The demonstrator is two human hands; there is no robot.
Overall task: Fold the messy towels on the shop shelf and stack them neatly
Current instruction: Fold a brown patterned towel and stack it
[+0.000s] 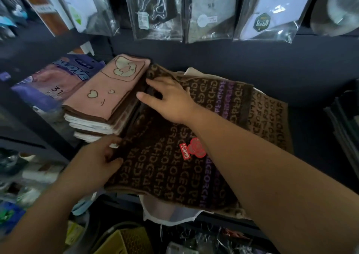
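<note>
Dark shop shelving (310,133) carries the dark brown lettered towel (165,176), spread flat at the front edge with a red tag (194,149) on top; our left hand (95,158) pinches its near left edge, thumb on top, while our right hand (171,100) lies on its far left part, fingers straight and spread, grasping nothing. Under this towel a tan lettered towel (272,117) shows out to the right and a white cloth (171,213) hangs out in front. Just left of it stands a stack of folded towels (93,121) topped by a pink towel (104,94), farther left a purple packet (48,82), and above and behind hang clear-bagged goods (209,11).
</note>
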